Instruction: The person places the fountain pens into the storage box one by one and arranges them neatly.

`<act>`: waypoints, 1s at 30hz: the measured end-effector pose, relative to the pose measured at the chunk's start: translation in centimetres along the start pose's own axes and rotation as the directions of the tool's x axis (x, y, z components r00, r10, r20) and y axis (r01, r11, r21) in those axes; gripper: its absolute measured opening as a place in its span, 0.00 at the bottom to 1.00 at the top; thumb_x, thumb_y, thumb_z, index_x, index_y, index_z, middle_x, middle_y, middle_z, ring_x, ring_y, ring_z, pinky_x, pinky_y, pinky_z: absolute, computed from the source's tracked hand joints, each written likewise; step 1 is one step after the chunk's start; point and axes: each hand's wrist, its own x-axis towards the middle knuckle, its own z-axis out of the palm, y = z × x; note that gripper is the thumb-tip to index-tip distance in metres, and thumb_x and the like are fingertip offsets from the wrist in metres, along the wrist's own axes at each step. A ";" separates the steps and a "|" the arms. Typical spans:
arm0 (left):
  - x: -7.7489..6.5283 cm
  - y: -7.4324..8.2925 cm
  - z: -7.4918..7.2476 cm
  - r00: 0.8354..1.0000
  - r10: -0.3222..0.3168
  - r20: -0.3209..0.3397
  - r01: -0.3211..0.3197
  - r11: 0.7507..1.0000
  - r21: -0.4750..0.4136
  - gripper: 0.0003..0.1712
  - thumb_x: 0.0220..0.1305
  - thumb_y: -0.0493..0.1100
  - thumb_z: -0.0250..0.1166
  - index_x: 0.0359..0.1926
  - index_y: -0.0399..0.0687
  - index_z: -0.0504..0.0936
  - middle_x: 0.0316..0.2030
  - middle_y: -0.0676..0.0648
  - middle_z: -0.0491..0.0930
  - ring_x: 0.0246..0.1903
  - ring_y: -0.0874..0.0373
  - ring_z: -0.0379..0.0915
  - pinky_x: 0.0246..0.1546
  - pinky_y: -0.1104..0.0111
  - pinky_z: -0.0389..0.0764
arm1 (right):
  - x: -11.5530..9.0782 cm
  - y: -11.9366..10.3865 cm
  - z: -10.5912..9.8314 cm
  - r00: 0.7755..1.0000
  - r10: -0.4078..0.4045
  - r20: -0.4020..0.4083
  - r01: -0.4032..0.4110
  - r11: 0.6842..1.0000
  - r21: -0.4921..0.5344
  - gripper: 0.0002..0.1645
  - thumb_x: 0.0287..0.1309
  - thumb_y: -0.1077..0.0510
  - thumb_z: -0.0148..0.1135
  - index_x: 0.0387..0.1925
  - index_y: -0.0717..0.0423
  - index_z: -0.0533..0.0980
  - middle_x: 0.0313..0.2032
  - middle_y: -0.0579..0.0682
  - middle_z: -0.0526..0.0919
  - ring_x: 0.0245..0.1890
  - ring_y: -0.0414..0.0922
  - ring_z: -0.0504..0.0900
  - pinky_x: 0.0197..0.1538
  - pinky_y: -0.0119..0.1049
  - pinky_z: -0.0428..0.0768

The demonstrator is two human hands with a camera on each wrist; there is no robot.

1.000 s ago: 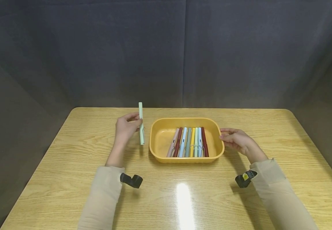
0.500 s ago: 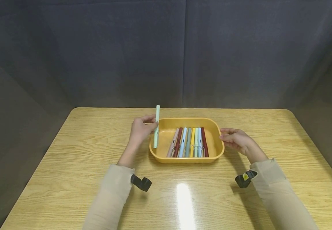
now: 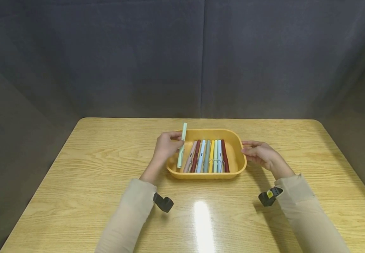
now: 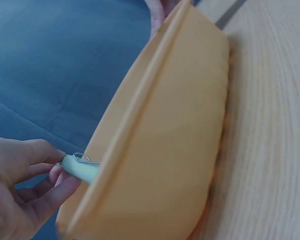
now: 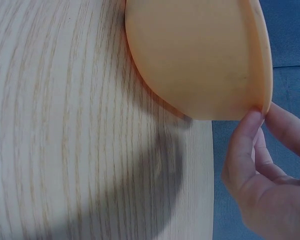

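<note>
My left hand (image 3: pixel 167 144) pinches a pale green pen (image 3: pixel 181 146) with a wire clip, held tilted over the left end of a yellow-orange plastic tray (image 3: pixel 206 176). In the left wrist view the pen (image 4: pixel 81 168) passes behind the tray's rim, so its far end is hidden. Inside the tray several pens lie side by side, among them a pinkish one (image 3: pixel 190 157), a yellow one (image 3: pixel 212 154) and a dark red one (image 3: pixel 225 156) at the right. My right hand (image 3: pixel 260 154) pinches the tray's right rim between thumb and fingers, as the right wrist view confirms.
The tray stands on a light wooden table (image 3: pixel 90 158) whose far edge meets a dark cloth curtain (image 3: pixel 138 63). More dark cloth hangs at both sides. A small black camera (image 3: pixel 163 202) sits on the left wrist, and another camera (image 3: pixel 269 196) on the right.
My left hand has carried the pale green pen rightward and slightly lower, from beside the tray to over its left end. My right hand and the row of pens have stayed put.
</note>
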 end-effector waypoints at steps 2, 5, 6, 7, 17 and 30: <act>0.0 -0.1 0.3 1.000 0.000 0.006 0.000 0.999 0.037 0.19 0.59 0.34 0.62 0.53 0.38 0.81 0.44 0.41 0.83 0.33 0.52 0.83 0.31 0.72 0.87 | 0.0 0.0 0.0 1.000 0.001 0.000 -0.001 1.000 0.002 0.25 0.62 0.68 0.54 0.59 0.68 0.61 0.29 0.38 0.83 0.32 0.31 0.83 0.41 0.23 0.85; 0.1 -0.3 0.7 1.000 0.011 0.016 -0.013 0.995 0.102 0.19 0.59 0.34 0.63 0.52 0.38 0.81 0.43 0.41 0.83 0.29 0.56 0.81 0.28 0.76 0.85 | 0.1 0.0 0.1 1.000 0.005 -0.003 -0.005 1.000 -0.006 0.28 0.62 0.68 0.54 0.61 0.69 0.59 0.29 0.38 0.83 0.32 0.31 0.83 0.41 0.22 0.84; 0.1 -0.4 0.8 1.000 0.017 0.020 -0.019 0.992 0.123 0.18 0.59 0.34 0.63 0.52 0.38 0.81 0.43 0.41 0.84 0.29 0.57 0.80 0.27 0.76 0.84 | 0.1 0.0 0.1 1.000 0.007 -0.005 -0.007 1.000 -0.010 0.29 0.62 0.68 0.54 0.62 0.70 0.58 0.29 0.38 0.83 0.32 0.31 0.83 0.41 0.22 0.84; 0.1 -0.4 0.9 1.000 0.020 0.021 -0.023 0.990 0.141 0.18 0.59 0.34 0.64 0.52 0.38 0.81 0.43 0.41 0.84 0.29 0.59 0.79 0.27 0.77 0.82 | 0.1 0.0 0.1 1.000 0.007 -0.004 -0.007 1.000 -0.013 0.29 0.62 0.68 0.54 0.63 0.71 0.57 0.29 0.38 0.83 0.32 0.30 0.83 0.41 0.22 0.84; 0.2 -0.3 2.3 0.999 0.029 0.027 -0.036 0.953 0.302 0.18 0.59 0.33 0.63 0.52 0.36 0.81 0.42 0.41 0.84 0.39 0.52 0.78 0.39 0.68 0.83 | 0.1 0.1 0.1 1.000 0.007 -0.006 -0.007 1.000 -0.016 0.31 0.62 0.67 0.54 0.64 0.71 0.57 0.29 0.37 0.83 0.32 0.30 0.83 0.41 0.22 0.84; 0.2 -0.6 3.5 1.000 -0.005 0.017 -0.001 0.940 0.340 0.20 0.54 0.25 0.59 0.50 0.33 0.81 0.39 0.38 0.84 0.35 0.52 0.78 0.35 0.68 0.83 | 0.1 0.1 -0.1 1.000 0.000 0.001 0.000 1.000 0.004 0.32 0.62 0.68 0.54 0.64 0.72 0.55 0.29 0.38 0.83 0.32 0.31 0.83 0.41 0.22 0.84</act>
